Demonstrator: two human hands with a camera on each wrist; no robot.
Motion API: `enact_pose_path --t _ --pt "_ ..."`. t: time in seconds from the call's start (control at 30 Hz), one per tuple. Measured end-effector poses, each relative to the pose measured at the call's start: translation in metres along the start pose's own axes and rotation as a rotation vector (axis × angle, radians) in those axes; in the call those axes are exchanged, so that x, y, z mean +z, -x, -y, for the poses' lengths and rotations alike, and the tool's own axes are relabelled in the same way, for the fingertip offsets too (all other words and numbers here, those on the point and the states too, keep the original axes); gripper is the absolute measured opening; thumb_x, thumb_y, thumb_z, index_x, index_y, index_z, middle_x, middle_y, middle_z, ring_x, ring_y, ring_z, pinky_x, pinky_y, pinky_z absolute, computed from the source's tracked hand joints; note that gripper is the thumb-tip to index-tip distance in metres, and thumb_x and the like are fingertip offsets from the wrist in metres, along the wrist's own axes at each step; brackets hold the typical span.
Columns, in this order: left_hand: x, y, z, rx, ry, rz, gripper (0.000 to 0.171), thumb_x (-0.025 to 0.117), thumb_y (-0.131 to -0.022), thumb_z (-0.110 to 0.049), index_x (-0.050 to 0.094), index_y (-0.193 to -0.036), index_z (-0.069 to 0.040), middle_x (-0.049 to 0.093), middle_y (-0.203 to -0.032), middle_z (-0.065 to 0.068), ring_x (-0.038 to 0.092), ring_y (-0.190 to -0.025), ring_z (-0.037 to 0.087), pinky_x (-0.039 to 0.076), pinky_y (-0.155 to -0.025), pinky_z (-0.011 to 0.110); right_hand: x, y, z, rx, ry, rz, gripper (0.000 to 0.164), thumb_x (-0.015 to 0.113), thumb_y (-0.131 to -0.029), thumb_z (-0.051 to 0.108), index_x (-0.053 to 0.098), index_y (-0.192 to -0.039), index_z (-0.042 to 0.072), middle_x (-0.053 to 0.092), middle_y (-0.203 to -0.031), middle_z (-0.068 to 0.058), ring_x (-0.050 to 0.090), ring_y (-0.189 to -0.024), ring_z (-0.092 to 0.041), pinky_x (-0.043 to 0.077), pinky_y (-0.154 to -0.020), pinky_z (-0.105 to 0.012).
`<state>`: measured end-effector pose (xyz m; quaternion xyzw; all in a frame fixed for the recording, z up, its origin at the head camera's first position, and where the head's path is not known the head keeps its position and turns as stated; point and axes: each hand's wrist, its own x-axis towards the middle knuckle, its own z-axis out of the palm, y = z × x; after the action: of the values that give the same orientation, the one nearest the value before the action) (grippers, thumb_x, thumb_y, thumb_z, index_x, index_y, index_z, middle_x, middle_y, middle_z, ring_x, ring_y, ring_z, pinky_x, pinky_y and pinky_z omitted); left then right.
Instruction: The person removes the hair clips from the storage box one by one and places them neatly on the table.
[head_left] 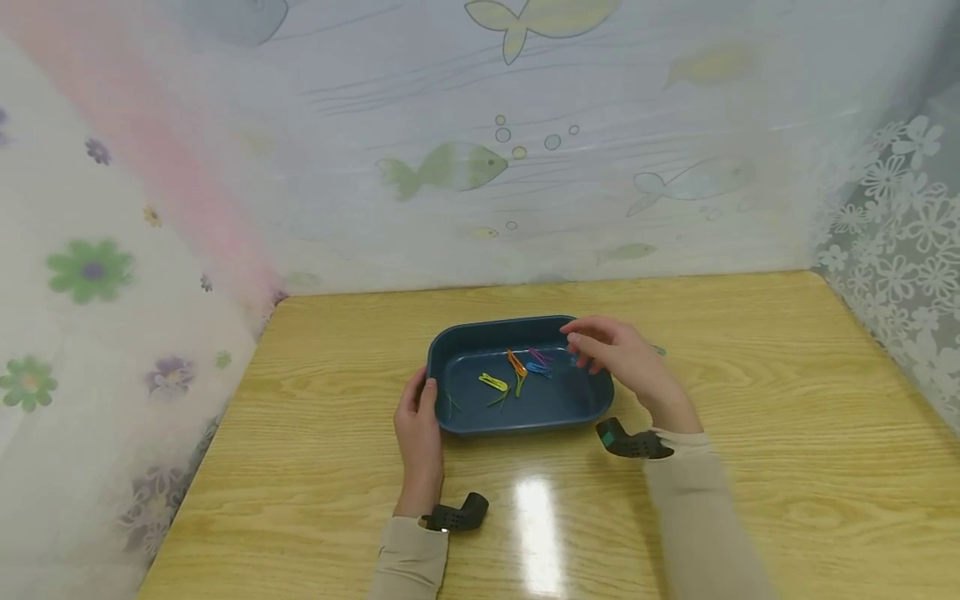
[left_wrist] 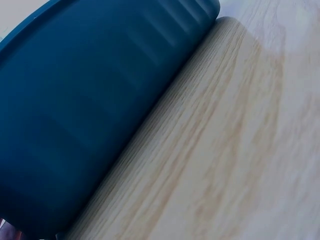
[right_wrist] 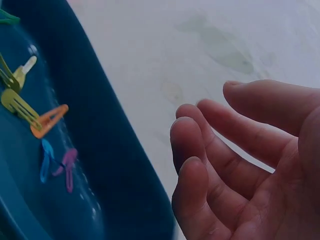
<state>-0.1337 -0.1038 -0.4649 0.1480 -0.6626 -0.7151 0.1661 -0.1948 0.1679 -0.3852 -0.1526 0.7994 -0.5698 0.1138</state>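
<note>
A dark blue rectangular tub [head_left: 525, 429] rests on the wooden table. My left hand [head_left: 420, 425] grips its left end, thumb at the rim and fingers along the outer wall. In the left wrist view, the tub's ribbed side [left_wrist: 100, 100] fills the left half. Over the tub's right end hovers my right hand [head_left: 618, 354], fingers loosely bent and holding nothing. Several snap hair clips lie inside the tub: a yellow clip [head_left: 493, 382], an orange clip [right_wrist: 50, 121], a blue clip [right_wrist: 46, 160], a purple clip [right_wrist: 70, 167] and some green ones, including a green clip [head_left: 453, 407] near the left end.
A small pale green piece [head_left: 659, 350] shows on the table just beyond my right hand. The wooden table [head_left: 322, 467] reaches back to a wall covering [head_left: 570, 233] with printed fish. Flowered sheets hang at the left and right. A black wrist camera sits on each wrist.
</note>
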Motion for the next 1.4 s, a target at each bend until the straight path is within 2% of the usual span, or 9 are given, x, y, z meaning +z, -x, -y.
enact_pose_path --t 0.27,0.53,0.7,0.9,1.03,1.4 --pt "-0.001 0.0 0.001 -0.002 -0.02 0.005 0.037 0.051 -0.089 -0.041 0.054 -0.12 -0.022 0.052 -0.121 -0.007 0.045 -0.111 0.002 0.036 -0.093 0.021 0.026 -0.01 0.002 -0.039 0.039 0.071 0.033 0.053 -0.089 0.033 0.057 -0.115 0.014 0.059 -0.099 -0.012 0.054 -0.083 -0.038 0.045 -0.067 -0.05" --pt "-0.001 -0.001 0.001 0.004 -0.027 0.006 0.037 0.051 -0.089 -0.041 0.054 -0.12 -0.021 0.052 -0.12 -0.008 0.045 -0.111 0.002 0.036 -0.093 0.022 0.049 -0.016 0.003 -0.026 0.041 0.137 0.027 0.056 -0.088 0.025 0.058 -0.112 0.013 0.06 -0.096 -0.009 0.055 -0.082 -0.035 0.046 -0.066 -0.046" --pt "0.0 -0.001 0.001 0.018 -0.016 0.003 0.037 0.051 -0.089 -0.039 0.054 -0.12 -0.02 0.052 -0.12 -0.006 0.046 -0.112 0.005 0.036 -0.094 0.024 0.059 -0.021 -0.005 -0.024 0.051 0.151 0.027 0.058 -0.087 0.027 0.059 -0.111 0.015 0.06 -0.105 -0.007 0.057 -0.08 -0.033 0.046 -0.066 -0.047" --pt "-0.001 -0.001 0.0 0.021 -0.019 0.001 0.039 0.051 -0.09 -0.038 0.053 -0.122 -0.017 0.052 -0.122 -0.003 0.045 -0.114 0.009 0.036 -0.096 0.028 0.064 -0.024 -0.011 -0.003 0.088 0.144 0.033 0.058 -0.087 0.026 0.057 -0.115 0.009 0.059 -0.107 -0.008 0.058 -0.076 -0.031 0.045 -0.065 -0.048" --pt "0.0 0.0 0.0 0.014 -0.018 0.003 0.039 0.051 -0.089 -0.038 0.053 -0.122 -0.017 0.052 -0.122 -0.003 0.045 -0.114 0.009 0.036 -0.095 0.028 0.064 -0.025 -0.016 0.024 0.11 0.135 0.032 0.057 -0.088 0.023 0.056 -0.118 0.01 0.058 -0.11 -0.008 0.058 -0.075 -0.03 0.046 -0.064 -0.045" --pt "0.0 0.0 0.0 0.007 -0.006 -0.002 0.038 0.051 -0.09 -0.037 0.053 -0.121 -0.017 0.052 -0.122 -0.002 0.045 -0.112 0.008 0.036 -0.095 0.027 0.068 -0.026 -0.018 0.061 0.224 0.151 0.036 0.058 -0.087 0.016 0.054 -0.122 0.008 0.055 -0.116 -0.007 0.057 -0.08 -0.018 0.048 -0.06 -0.03"
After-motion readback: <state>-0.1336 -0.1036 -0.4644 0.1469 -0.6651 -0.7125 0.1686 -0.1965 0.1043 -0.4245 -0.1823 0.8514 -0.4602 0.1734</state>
